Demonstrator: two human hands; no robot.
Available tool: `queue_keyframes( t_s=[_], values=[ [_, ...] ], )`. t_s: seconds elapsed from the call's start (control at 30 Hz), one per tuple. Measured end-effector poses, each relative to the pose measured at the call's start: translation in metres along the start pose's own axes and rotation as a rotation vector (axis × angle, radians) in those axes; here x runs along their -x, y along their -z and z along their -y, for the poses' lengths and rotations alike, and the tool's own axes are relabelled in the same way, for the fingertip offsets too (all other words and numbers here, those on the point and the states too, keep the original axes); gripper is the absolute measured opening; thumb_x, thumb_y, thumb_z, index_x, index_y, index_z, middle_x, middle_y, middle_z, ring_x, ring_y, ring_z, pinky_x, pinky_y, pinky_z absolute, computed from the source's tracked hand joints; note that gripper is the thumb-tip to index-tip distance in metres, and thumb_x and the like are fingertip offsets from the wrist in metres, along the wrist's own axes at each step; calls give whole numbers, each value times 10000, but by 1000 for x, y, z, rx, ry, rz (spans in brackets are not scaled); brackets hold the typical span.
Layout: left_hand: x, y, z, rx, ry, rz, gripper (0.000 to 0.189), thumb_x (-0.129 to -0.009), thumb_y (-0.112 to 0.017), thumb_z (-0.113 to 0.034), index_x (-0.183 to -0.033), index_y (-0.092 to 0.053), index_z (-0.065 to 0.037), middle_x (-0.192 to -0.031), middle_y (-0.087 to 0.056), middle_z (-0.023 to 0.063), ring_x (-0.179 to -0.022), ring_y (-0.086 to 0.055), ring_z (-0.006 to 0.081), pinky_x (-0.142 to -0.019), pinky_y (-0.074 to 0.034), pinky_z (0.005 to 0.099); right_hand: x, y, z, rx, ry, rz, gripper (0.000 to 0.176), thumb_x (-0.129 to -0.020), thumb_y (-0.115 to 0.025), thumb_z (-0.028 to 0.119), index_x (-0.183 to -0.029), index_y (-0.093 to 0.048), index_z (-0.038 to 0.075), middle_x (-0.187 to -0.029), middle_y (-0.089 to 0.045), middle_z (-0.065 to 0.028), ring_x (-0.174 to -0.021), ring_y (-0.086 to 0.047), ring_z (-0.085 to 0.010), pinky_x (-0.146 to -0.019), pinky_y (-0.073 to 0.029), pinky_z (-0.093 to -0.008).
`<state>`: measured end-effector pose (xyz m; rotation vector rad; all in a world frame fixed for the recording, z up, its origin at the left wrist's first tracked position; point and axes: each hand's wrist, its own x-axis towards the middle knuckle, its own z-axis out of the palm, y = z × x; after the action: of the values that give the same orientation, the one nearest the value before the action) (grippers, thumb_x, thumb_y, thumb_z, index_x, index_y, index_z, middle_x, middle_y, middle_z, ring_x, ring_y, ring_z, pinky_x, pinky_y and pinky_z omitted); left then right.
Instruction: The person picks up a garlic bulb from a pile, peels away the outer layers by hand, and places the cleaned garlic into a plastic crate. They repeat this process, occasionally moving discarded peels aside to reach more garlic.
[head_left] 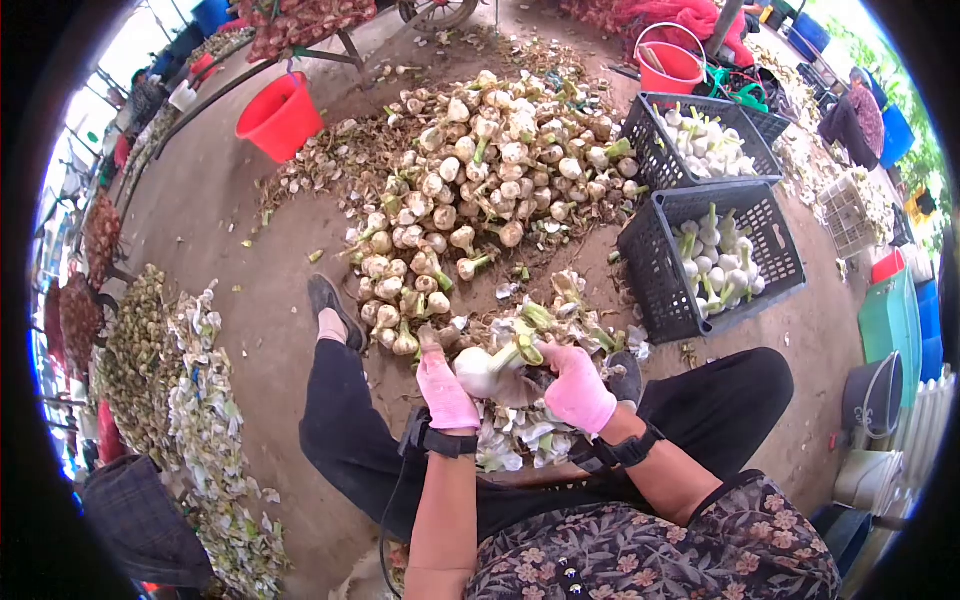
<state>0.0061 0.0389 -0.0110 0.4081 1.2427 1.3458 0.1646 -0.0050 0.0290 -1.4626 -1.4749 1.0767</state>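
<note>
A white garlic bulb with a green stalk is held over my lap, between my hands. My left hand, in a pink glove with bare fingertips showing, is closed around the bulb's left side. My right hand, also pink-gloved, is closed at the stalk end; its fingertips are partly hidden. Loose brownish outer skin hangs beneath the stalk between the two hands. Below them, peeled skins lie heaped between my legs. Just beyond my hands rises a big pile of unpeeled garlic.
Two black crates with cleaned garlic stand at the right. Red buckets sit farther back. Garlic skins cover a strip of floor on the left. Another person sits at the far right.
</note>
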Motion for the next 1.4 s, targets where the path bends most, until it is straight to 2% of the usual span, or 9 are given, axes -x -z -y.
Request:
queue_keyframes(
  t_s=[0.13,0.2,0.6,0.67,0.77,0.87,1.03,1.13,1.4],
  values=[
    [12,6,8,-13,-79,185,480,-964,-433,-389,-1186,-489,33,-1046,-572,82,-897,-605,180,-764,-522,300,-9,-1,-4,-334,-100,-27,257,-795,-604,-15,-1051,-607,-27,-841,-662,-87,-776,-556,-91,-711,-460,-266],
    [30,-1,4,-60,58,178,518,-862,-620,-62,-1298,-360,44,-1095,-571,124,-952,-596,211,-835,-500,306,-13,2,-14,-375,-170,17,253,-824,-620,20,-1065,-586,-49,-891,-665,-65,-819,-545,-77,-732,-456,-261],
    [43,7,-9,220,403,700,587,-776,-624,96,-1314,-417,-10,-1225,-546,82,-1098,-554,191,-938,-459,308,-44,21,-74,407,-91,-343,296,-695,-566,-28,-969,-663,26,-844,-666,-179,-800,-651,-334,-758,-509,-389],
    [44,3,-11,179,381,706,633,-761,-655,88,-1333,-402,-10,-1239,-536,70,-1104,-547,180,-941,-451,301,-48,31,-86,487,-301,-216,422,-664,-554,-45,-1066,-640,48,-976,-657,-173,-914,-623,-356,-844,-494,-397],
    [44,-2,-17,35,310,627,647,-754,-713,22,-1321,-402,9,-1216,-552,58,-1097,-542,157,-933,-446,287,-36,35,-71,505,-42,-46,564,-720,-557,-53,-1265,-529,87,-1277,-534,-118,-1132,-540,-288,-974,-430,-345],
    [32,7,-6,-147,158,643,628,-757,-732,-15,-1299,-416,16,-1178,-573,63,-1074,-555,157,-922,-453,288,-36,38,-39,-399,-43,116,532,-713,-581,-109,-1222,-564,44,-1196,-593,-104,-1065,-570,-189,-931,-447,-296],
    [29,7,-4,-243,172,664,559,-804,-707,-81,-1277,-427,24,-1152,-581,81,-1046,-572,181,-888,-486,323,-33,33,-22,-464,-207,195,345,-752,-553,-131,-1073,-625,-24,-982,-663,-43,-888,-595,-111,-816,-480,-259],
    [33,5,-6,214,441,559,542,-828,-674,-135,-1293,-429,-3,-1232,-536,112,-1111,-546,231,-914,-475,339,-33,22,-30,-547,-242,129,248,-758,-597,-89,-986,-658,-13,-872,-674,-45,-796,-605,-100,-722,-488,-245],
    [37,14,5,316,559,675,652,-812,-681,-243,-1353,-382,-37,-1219,-551,124,-1111,-551,259,-962,-446,413,-47,11,-100,445,-123,35,183,-718,-620,148,-891,-676,131,-858,-642,-168,-849,-617,-345,-754,-493,-412]
  ],
)
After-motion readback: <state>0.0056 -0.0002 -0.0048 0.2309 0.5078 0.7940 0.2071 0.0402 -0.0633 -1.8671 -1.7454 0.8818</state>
